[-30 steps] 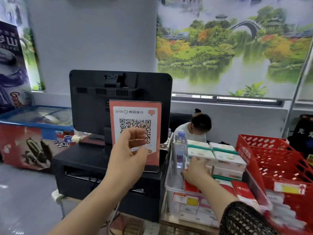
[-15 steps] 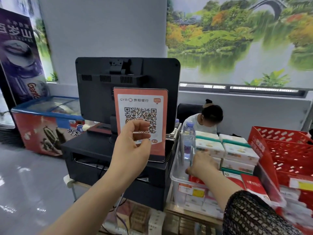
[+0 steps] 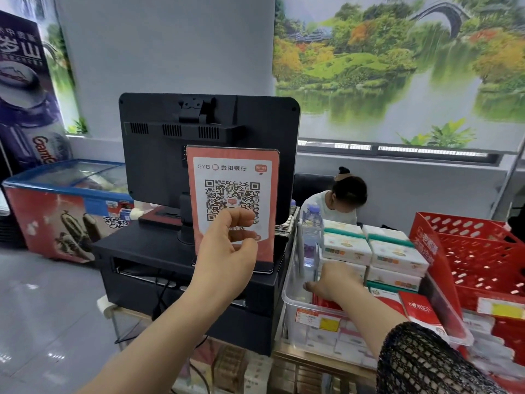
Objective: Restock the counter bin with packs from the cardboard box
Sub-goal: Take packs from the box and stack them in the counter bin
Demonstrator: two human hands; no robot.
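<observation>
The clear plastic counter bin (image 3: 292, 297) stands right of the till. It holds stacked white-and-green packs (image 3: 346, 248) at the back and red packs (image 3: 324, 302) at the front. My right hand (image 3: 332, 280) reaches palm-down into the bin's front left corner and rests on the red packs; its fingertips are hidden, so a grip cannot be made out. My left hand (image 3: 227, 251) hangs raised in front of the QR sign (image 3: 233, 172), fingers loosely curled and apart, with nothing in it. The cardboard box is out of view.
A black till monitor (image 3: 159, 155) on its base stands left of the bin. A water bottle (image 3: 311, 237) stands inside the bin's back left. A red plastic crate (image 3: 483, 251) sits to the right. A person (image 3: 349, 191) sits behind the counter. A chest freezer (image 3: 56, 194) stands at far left.
My right hand has sunk slightly deeper onto the red packs in the bin. My left hand stays raised by the QR sign. The view has tilted a little.
</observation>
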